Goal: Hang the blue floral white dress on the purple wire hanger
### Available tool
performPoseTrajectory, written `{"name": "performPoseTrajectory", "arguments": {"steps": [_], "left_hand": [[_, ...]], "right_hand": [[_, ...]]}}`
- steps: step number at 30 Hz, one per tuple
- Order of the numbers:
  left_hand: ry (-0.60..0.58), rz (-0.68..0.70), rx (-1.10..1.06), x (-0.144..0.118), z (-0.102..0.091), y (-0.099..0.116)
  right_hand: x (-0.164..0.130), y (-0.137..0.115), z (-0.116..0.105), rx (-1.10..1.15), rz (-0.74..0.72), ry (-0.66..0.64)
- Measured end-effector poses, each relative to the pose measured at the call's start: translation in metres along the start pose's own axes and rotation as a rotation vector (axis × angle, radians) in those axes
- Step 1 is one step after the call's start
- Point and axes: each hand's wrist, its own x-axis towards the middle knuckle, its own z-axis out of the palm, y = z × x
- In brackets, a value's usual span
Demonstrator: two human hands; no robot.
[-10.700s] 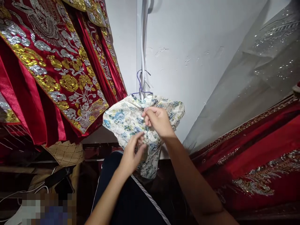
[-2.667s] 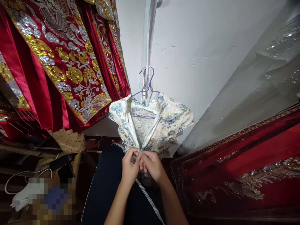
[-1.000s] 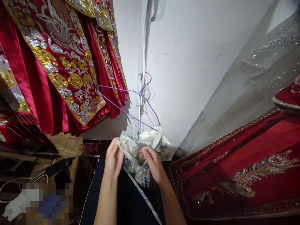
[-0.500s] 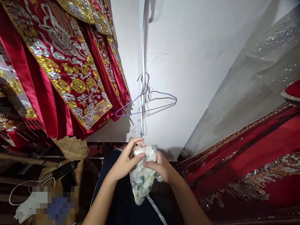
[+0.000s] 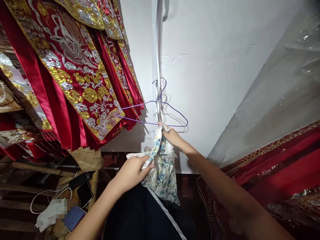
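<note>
Below the purple hanger (image 5: 160,113) on our white wall (image 5: 212,66), both our hands, left (image 5: 132,171) and right (image 5: 172,136), grip the floral garment (image 5: 162,166).

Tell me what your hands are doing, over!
Left hand and right hand both gripping the floral dress. Right holds it just under the bare purple hanger. Red robes crowd the left.
</note>
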Motion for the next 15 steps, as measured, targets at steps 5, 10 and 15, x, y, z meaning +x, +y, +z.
{"name": "performPoseTrajectory", "arguments": {"steps": [5,10,15], "left_hand": [[-0.126,-0.107,0.09,-0.003,-0.008,-0.04],[-0.143,-0.165,0.304,0.022,-0.025,-0.083],[0.286,0.01,0.409,0.059,-0.066,-0.061]], "right_hand": [[-0.031,0.015,-0.046,-0.187,-0.027,-0.001],[-0.052,-0.001,-0.084,-0.264,-0.034,-0.009],[-0.051,-0.015,-0.085,-0.18,-0.03,-0.013]]}}
